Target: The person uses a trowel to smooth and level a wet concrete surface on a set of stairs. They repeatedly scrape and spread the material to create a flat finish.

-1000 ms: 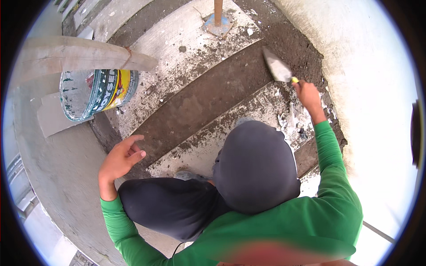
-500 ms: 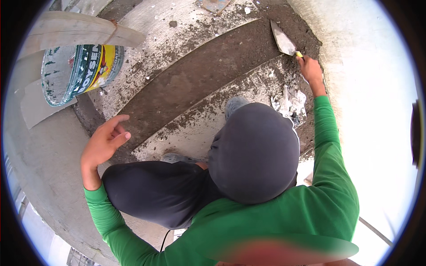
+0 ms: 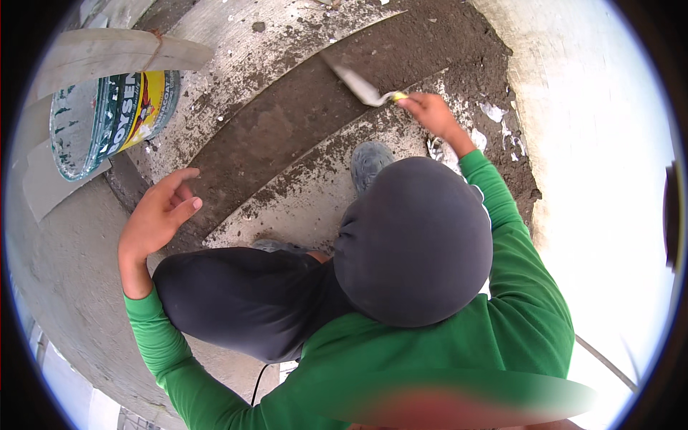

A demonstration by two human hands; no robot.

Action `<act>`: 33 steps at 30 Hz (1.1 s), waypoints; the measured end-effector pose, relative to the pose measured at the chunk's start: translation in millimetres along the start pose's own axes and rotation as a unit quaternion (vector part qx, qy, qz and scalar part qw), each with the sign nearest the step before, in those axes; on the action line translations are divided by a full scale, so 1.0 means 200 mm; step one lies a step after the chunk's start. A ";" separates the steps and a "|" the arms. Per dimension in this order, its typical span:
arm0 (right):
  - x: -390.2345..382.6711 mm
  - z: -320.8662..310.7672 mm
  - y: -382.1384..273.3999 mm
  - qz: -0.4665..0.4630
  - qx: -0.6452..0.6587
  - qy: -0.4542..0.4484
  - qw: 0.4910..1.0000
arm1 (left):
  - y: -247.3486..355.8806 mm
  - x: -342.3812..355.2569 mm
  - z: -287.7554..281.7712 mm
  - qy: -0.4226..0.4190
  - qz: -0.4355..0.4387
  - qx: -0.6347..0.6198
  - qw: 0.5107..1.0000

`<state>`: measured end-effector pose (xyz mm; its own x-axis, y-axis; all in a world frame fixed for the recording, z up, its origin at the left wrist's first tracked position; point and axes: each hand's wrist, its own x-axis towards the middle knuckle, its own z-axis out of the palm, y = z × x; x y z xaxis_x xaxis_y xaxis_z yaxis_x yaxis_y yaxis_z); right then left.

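My right hand [image 3: 431,113] is closed round the yellow handle of a pointing trowel [image 3: 363,87]. The pale metal blade, a little smeared by motion, points up and left over a band of wet brown mortar [image 3: 276,118]. Whether the blade touches the mortar I cannot tell. My left hand [image 3: 159,215] is raised at the left, near the lower end of that band. Its fingers are apart, slightly curled, and nothing is in them.
A paint bucket [image 3: 129,107] lies on its side at the left, below a wooden beam [image 3: 122,54]. A pale wall [image 3: 573,129] rises at the right. Mortar-spattered concrete [image 3: 301,190] borders the band. White scraps [image 3: 494,111] lie near the wall. My shoe [image 3: 369,163] stands on the near slab.
My right hand has swept the trowel leftward along the mortar band, away from its far right end. The blade now points more to the left. My left hand stays raised and empty.
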<state>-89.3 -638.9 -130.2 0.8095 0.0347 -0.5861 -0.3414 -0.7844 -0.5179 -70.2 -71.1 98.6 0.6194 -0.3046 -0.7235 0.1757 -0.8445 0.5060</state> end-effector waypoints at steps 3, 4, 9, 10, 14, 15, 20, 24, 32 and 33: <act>0.00 -0.29 0.37 0.059 0.020 0.134 0.989 | -0.06 -0.02 0.00 0.015 0.003 -0.018 1.000; -0.01 -0.32 0.42 0.068 0.028 0.128 0.989 | -0.07 -0.02 -0.01 0.015 0.001 -0.023 1.000; -0.13 -0.08 0.03 0.045 0.179 0.014 0.983 | -0.06 -0.02 -0.03 0.007 -0.003 -0.037 0.999; -0.12 0.03 -0.07 0.030 0.188 -0.031 0.981 | -0.04 0.00 -0.04 0.009 0.002 -0.021 1.000; -0.04 0.30 -0.19 0.034 0.235 -0.191 0.952 | 0.05 0.07 -0.02 -0.002 0.010 0.003 1.000; -0.02 0.28 -0.13 0.042 0.229 -0.177 0.956 | 0.06 0.07 -0.01 -0.006 0.009 -0.002 1.000; 0.05 -0.14 0.39 0.070 0.220 -0.061 0.971 | -0.05 0.03 -0.01 -0.008 0.002 0.010 1.000; 0.01 -0.15 0.36 0.072 0.235 -0.018 0.969 | -0.05 0.00 -0.01 -0.005 -0.020 -0.014 1.000; 0.05 0.02 0.14 0.071 0.164 -0.100 0.979 | 0.02 0.03 0.00 -0.001 -0.010 0.019 1.000; 0.06 -0.07 0.20 0.080 0.194 -0.087 0.974 | 0.01 0.02 0.00 -0.008 -0.014 0.021 1.000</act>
<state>-87.5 -678.2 -149.3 0.6495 0.0625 -0.7578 -0.6384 -0.4965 -0.5881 -67.9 -74.2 97.3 0.6023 -0.2872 -0.7449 0.1610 -0.8702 0.4657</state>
